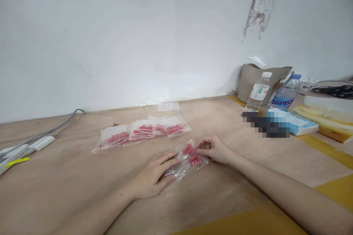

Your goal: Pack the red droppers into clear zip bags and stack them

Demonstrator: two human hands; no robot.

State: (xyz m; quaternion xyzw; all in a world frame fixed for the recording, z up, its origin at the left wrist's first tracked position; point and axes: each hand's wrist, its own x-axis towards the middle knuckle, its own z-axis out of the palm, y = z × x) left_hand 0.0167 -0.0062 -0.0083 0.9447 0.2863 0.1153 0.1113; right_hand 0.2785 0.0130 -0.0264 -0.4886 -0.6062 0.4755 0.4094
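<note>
A clear zip bag with several small red cylindrical pieces inside lies flat on the brown tabletop. My left hand rests beside it, fingers spread, the fingertips touching the bag's left end. At the opposite end, my right hand is closed, with thumb and forefinger pinched at the bag's right edge. Whether a red piece is also between those fingers is hidden. Beyond both hands, several filled zip bags of similar red pieces overlap in a row.
Near the wall lies a flat clear bag. A grey cable and white plastic strips are at left. On the right stand two water bottles, a grey-brown bin, a blue tissue pack and a yellow package.
</note>
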